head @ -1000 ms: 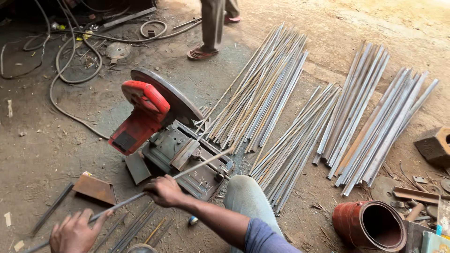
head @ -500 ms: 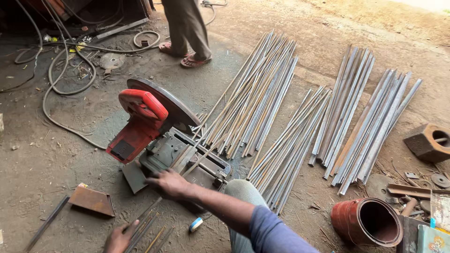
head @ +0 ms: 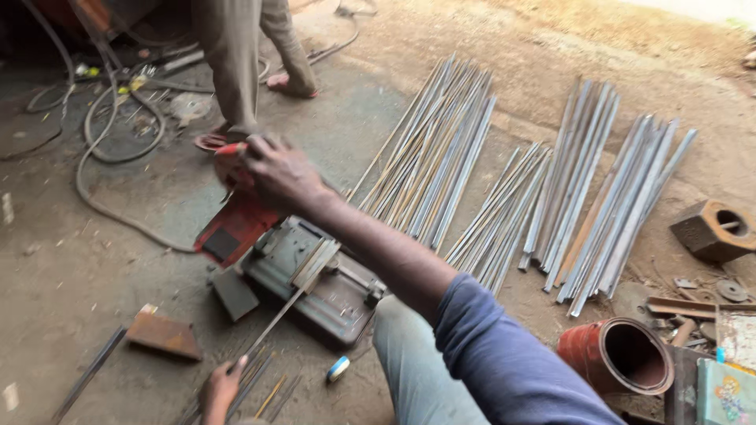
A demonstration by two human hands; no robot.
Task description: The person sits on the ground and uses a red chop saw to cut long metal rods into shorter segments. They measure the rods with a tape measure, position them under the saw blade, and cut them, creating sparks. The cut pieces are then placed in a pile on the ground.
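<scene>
Head view: we sit on the dirt floor (head: 94, 267), with bundles of long steel rods (head: 441, 157) fanned out toward its far right side and a red drum (head: 618, 358) at the near right edge. Before us stands the chop saw (head: 299, 260), its grey base low and its red handle (head: 232, 161) raised at the left. Our right hand (head: 276, 169) lies over that handle, fingers curled round it. One thin rod (head: 287, 311) lies in the saw's vise, slanting down to our left hand (head: 222, 389), whose fingers pinch its near end. We judge the rod stiff, light and smooth, so best held near the vise; the saw head looks heavy and its handle is the place to grip. Another person's legs (head: 236, 63) stand at the far edge.
</scene>
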